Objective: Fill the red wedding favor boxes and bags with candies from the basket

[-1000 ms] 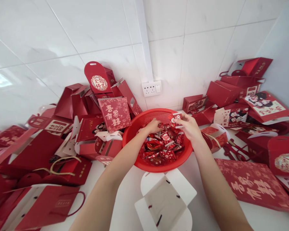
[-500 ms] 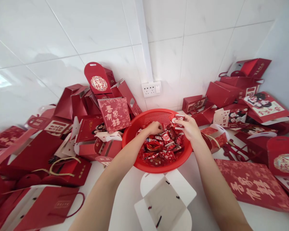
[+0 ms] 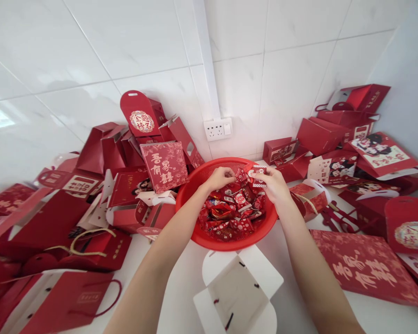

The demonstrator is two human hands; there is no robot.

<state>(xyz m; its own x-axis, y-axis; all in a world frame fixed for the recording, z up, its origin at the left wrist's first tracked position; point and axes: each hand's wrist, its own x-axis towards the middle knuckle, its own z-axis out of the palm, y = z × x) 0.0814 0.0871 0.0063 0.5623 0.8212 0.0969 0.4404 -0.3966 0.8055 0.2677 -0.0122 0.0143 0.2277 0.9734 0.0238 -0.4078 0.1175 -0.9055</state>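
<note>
A red mesh basket (image 3: 226, 246) stands on the white table, heaped with red wrapped candies (image 3: 242, 225). My left hand (image 3: 221, 178) is over the back left of the heap, its thumb and fingers pinched together; what they hold, if anything, is hidden. At the basket's right rim my right hand (image 3: 273, 183) is closed on red candy packets (image 3: 257, 175) with white-patterned edges. In front of the basket an open white box (image 3: 240, 290) lies with its flaps spread and nothing inside except small dark cord ends.
Red gift boxes (image 3: 50, 222) pile up on the left. More red boxes (image 3: 320, 134) are heaped on the right, with a flat patterned one (image 3: 365, 264) near my right forearm. A socket (image 3: 218, 129) is on the tiled wall.
My left hand has risen slightly from the candies toward the back of the basket. My right hand still holds the packets in nearly the same place.
</note>
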